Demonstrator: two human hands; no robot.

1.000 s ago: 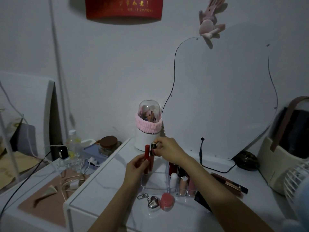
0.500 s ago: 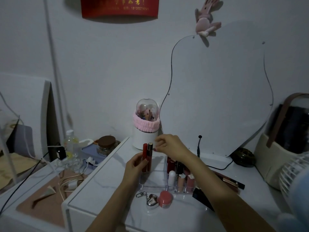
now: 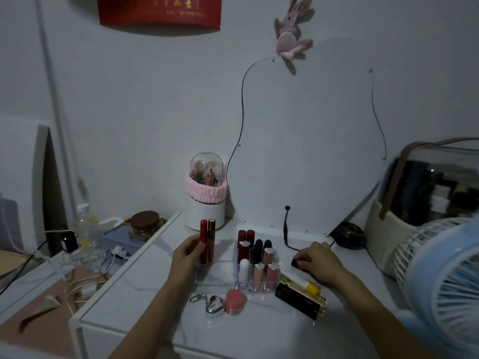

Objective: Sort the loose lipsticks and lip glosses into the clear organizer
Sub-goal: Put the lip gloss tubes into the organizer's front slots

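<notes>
The clear organizer sits on the white table, its right slots filled with several upright lipsticks. My left hand holds two tall lip gloss tubes upright in the organizer's left compartment. My right hand lies to the right of the organizer, fingers curled round a small dark tube on the table. A white tube with a yellow end and a long black box lie loose in front of that hand.
A pink round pot and a silver heart keychain lie before the organizer. A domed white holder with pink band and a curvy mirror stand behind. A blue fan and a beige case crowd the right.
My right hand left the gloss tubes and moved right and down onto the loose items beside the organizer. My left hand stays on the two tubes, now lower in the compartment.
</notes>
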